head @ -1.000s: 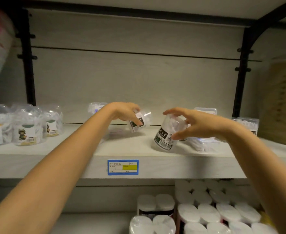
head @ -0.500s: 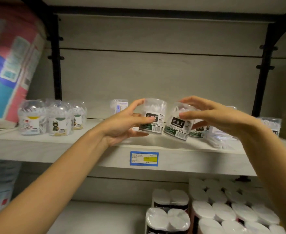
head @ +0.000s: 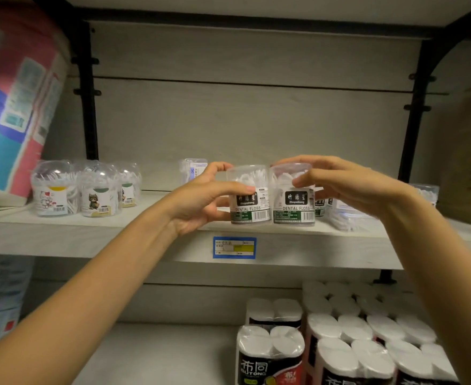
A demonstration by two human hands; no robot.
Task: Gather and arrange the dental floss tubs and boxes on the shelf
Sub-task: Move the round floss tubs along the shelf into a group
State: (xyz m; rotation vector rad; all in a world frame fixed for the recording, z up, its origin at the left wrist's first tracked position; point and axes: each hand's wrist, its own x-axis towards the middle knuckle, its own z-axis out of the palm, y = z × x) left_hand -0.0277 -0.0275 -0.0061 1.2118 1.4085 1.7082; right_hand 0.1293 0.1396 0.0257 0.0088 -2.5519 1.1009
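- Tubs, two of them, stood upright side by side w/ walls touching, at the front-centre of the shelf, just above a blue-and-yellow price tag.
- Left tub: clear round plastic, white floss picks packed in the top half, black logo patch, "DENTAL FLOSS" in print, green band and barcode near the base.
- Right tub: same make and label, clear lid w/ a faint pinkish tint at the rim.
- Bases sat level w/ the shelf's front edge; couldn't tell if resting or held just off it.
- Left hand gripped the left tub, thumb across the front, fingers curled round the far side.
- Right hand gripped the right tub, thumb on the front wall, fingers arched over the lid.
- More matching tubs showed partly behind the right hand; a flat clear box lay beside them.
- Small floss box stood at the back, behind the left hand.
- Three domed tubs w/ cartoon labels were grouped at the shelf's left, well apart from the held pair.
- Toilet-roll packs filled the lower shelf at right.
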